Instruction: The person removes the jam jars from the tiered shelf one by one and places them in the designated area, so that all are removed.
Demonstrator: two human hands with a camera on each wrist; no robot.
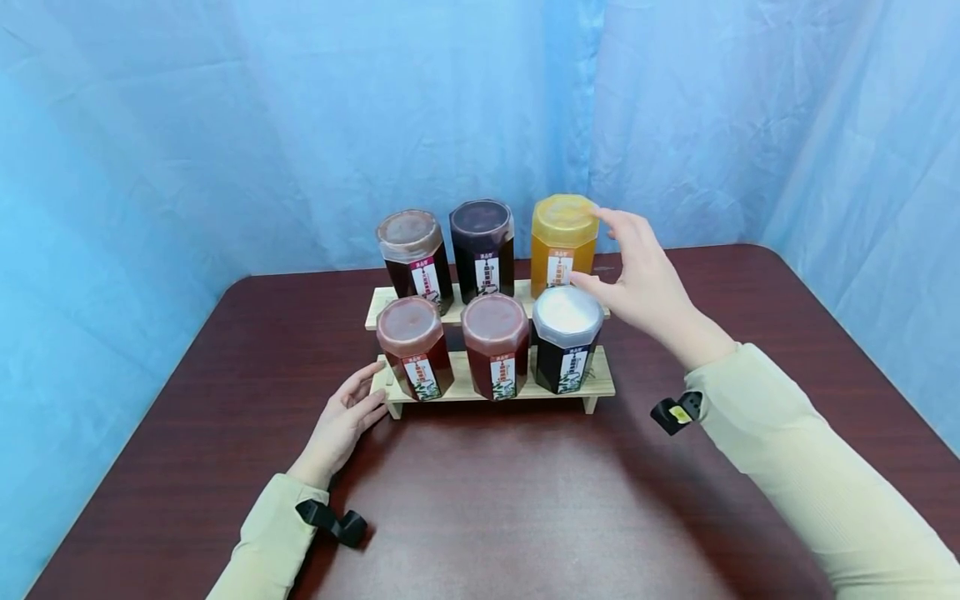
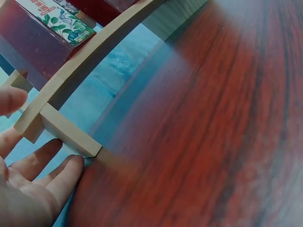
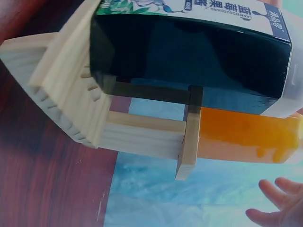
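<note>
A light wooden two-step rack point(image 1: 600, 383) carries jars with clear lids and paper labels. My left hand point(image 1: 341, 429) is at the rack's left end, fingers loosely extended by the front leg point(image 2: 71, 132). In the left wrist view, the thumb is level with the board's end. On the upper step at right stands a yellow-orange jar point(image 1: 564, 229). Beside it my right hand point(image 1: 645, 271) is spread, fingertips at the lid's edge and thumb before the label; whether they touch is unclear. In front stands a dark jar with a whitish lid point(image 3: 189, 56), labelled as blueberry jam.
Two dark jars, one brownish point(image 1: 411, 242) and one near-black point(image 1: 482, 242), share the upper step. Two red jars point(image 1: 415, 342) stand on the lower step. The rack rests on a dark reddish wooden table point(image 1: 495, 500). Blue curtains point(image 1: 300, 133) hang behind and at the sides.
</note>
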